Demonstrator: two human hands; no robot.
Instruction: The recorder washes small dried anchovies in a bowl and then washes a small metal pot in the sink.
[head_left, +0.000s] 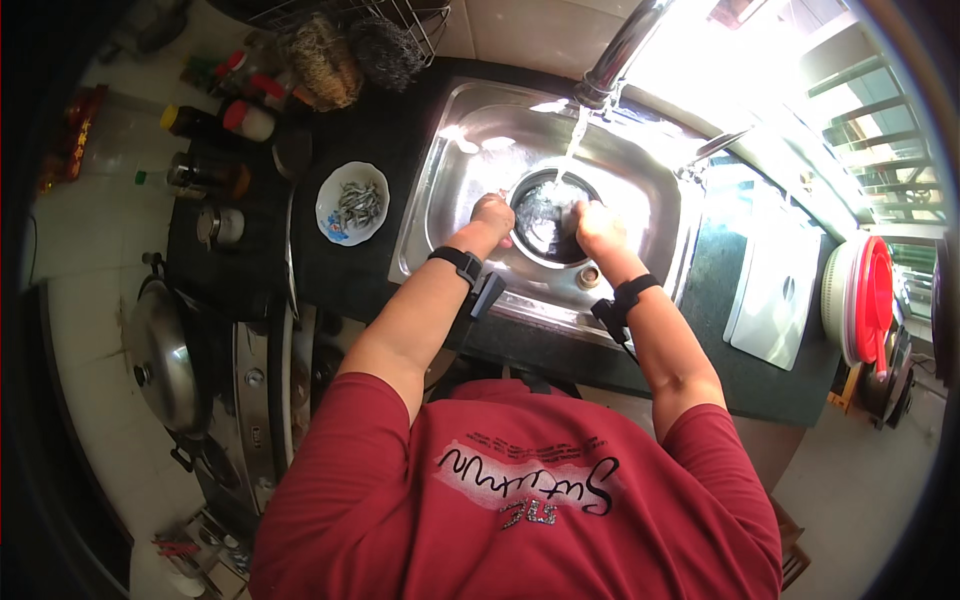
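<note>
A round metal pot (553, 263) with a dark inside rests in the stainless steel sink (454, 174). Water (576, 139) runs into it from the faucet (611, 64), and the water inside looks stirred and bright. My left hand (493, 216) grips the pot's left rim, thumb side partly hidden. At the right rim is my right hand (600, 229), its curled fingers reaching inside. Something greyish shows at those fingertips, but glare and blur hide whether it is held. A drain fitting (589, 277) lies just below the pot.
Left of the sink stands a white bowl (328, 196) of small fish (360, 204), beside a long-handled ladle (292, 225). Bottles and jars (210, 176) line the counter's far left. A lidded wok (166, 356) sits on the stove. On the right are a pale board (776, 289) and stacked basins (847, 300).
</note>
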